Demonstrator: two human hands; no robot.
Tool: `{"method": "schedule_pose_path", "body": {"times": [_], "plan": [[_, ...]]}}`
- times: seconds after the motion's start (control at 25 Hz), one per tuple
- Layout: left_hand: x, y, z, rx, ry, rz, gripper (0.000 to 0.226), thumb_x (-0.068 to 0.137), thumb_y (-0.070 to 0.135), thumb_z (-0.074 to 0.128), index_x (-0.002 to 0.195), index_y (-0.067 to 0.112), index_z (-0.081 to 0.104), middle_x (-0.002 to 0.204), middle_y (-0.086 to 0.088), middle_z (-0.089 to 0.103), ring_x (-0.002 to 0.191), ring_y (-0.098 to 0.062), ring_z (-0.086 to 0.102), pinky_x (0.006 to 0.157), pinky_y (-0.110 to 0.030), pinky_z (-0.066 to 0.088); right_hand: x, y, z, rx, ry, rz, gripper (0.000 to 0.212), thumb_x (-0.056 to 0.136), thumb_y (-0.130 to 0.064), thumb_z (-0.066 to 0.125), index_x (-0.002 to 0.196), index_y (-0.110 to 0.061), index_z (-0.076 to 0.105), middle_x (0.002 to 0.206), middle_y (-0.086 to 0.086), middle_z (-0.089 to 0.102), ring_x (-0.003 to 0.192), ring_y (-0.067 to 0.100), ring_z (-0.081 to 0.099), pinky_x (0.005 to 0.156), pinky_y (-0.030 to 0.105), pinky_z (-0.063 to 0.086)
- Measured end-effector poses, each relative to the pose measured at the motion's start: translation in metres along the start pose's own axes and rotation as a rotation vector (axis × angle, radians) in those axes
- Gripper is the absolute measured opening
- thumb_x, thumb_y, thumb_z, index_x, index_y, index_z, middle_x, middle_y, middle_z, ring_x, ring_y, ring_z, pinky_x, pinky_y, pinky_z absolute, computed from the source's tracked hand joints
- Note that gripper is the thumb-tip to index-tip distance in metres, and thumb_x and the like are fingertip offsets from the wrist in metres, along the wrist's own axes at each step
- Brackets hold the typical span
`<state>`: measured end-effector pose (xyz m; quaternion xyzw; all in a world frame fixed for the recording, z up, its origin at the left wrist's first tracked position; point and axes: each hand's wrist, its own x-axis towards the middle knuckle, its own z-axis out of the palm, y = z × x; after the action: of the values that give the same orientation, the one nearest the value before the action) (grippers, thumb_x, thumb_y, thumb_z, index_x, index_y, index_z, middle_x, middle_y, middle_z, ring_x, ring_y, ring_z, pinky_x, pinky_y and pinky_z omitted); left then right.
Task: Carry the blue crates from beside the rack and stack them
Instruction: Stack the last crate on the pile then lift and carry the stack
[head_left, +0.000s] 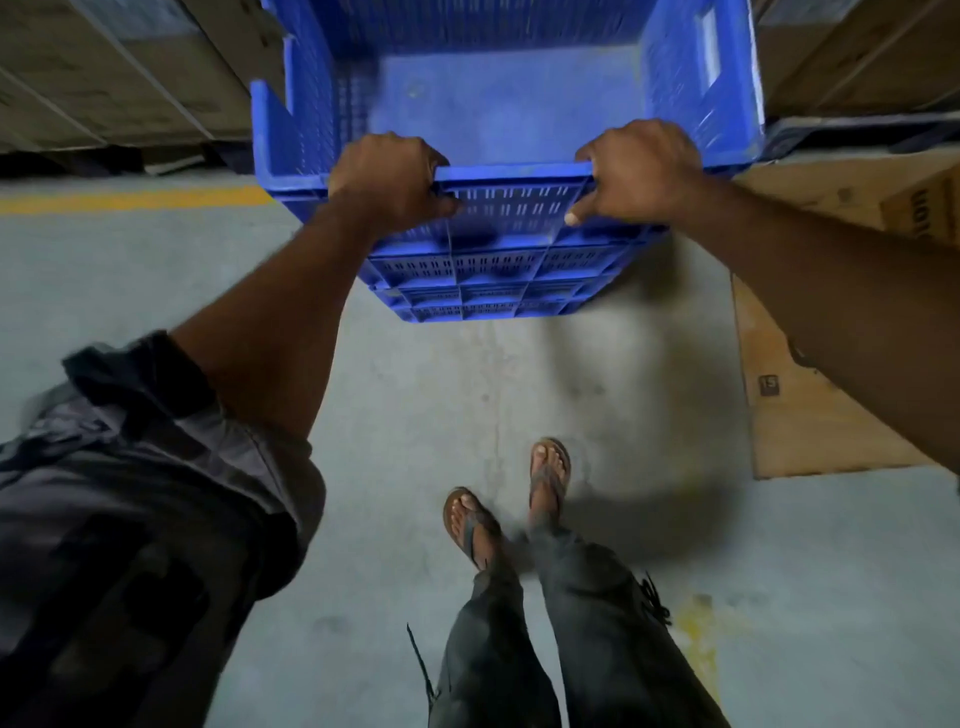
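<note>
Gripping the blue crate (498, 104) near rim, left hand (387, 179) and right hand (641, 169) fingers (574, 215) curled over it

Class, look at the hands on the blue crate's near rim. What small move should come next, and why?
Probably one short step forward, crate held level. The left hand and right hand both grip the near rim of the blue crate, and no spot to set it down shows yet. Flat cardboard lies on the floor to the right, so steer clear.
</note>
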<state>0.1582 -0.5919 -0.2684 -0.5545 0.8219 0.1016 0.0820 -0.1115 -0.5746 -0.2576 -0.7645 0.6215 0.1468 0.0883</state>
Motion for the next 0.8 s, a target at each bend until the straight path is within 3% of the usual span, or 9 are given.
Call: {"method": "schedule_pose_path", "body": {"times": [0.16,0.32,0.56,0.68,0.8], "plan": [[0.000,0.003,0.006,0.031,0.053,-0.055,0.047,0.086,0.056,0.069,0.113,0.017,0.074,0.092,-0.023,0.070,0.084,-0.043,0.066,0.071,-0.050,0.052,0.004,-0.001,0.008,0.001,0.040,-0.010,0.069,0.067,-0.067,0.078,0.100,-0.006,0.074,0.104,0.019,0.072,0.089,0.042,0.066,0.068,0.042,0.048],[-0.004,0.007,0.011,0.064,0.079,-0.053,0.051,0.087,0.054,0.069,0.115,0.011,0.073,0.091,-0.027,0.068,0.083,-0.046,0.065,0.069,-0.051,0.050,0.000,-0.003,0.014,0.000,0.064,-0.020,0.072,0.065,-0.071,0.075,0.088,-0.003,0.073,0.073,0.019,0.065,0.067,0.035,0.058,0.062,0.039,0.048],[-0.002,0.003,0.012,0.061,0.069,-0.089,0.052,0.086,0.057,0.069,0.108,0.009,0.073,0.084,-0.025,0.065,0.073,-0.041,0.059,0.070,-0.051,0.050,0.003,-0.003,0.016,0.032,0.075,-0.014,0.067,0.061,-0.070,0.078,0.074,-0.005,0.067,0.071,0.016,0.065,0.068,0.036,0.061,0.065,0.043,0.054],[0.001,0.005,0.011,0.069,0.058,-0.101,0.051,0.084,0.058,0.071,0.106,0.013,0.074,0.074,-0.018,0.056,0.067,-0.035,0.052,0.064,-0.044,0.045,0.008,0.000,0.013,-0.006,0.078,-0.004,0.070,0.059,-0.073,0.078,0.082,-0.008,0.072,0.071,0.014,0.065,0.068,0.035,0.060,0.061,0.039,0.051],[0.006,0.004,0.002,0.062,0.048,-0.101,0.054,0.079,0.069,0.069,0.107,0.023,0.074,0.090,-0.018,0.068,0.083,-0.041,0.065,0.072,-0.047,0.052,0.011,0.009,0.009,0.055,0.047,0.019,0.080,0.055,-0.081,0.075,0.104,-0.017,0.073,0.099,0.012,0.073,0.088,0.037,0.066,0.074,0.040,0.055]]}}
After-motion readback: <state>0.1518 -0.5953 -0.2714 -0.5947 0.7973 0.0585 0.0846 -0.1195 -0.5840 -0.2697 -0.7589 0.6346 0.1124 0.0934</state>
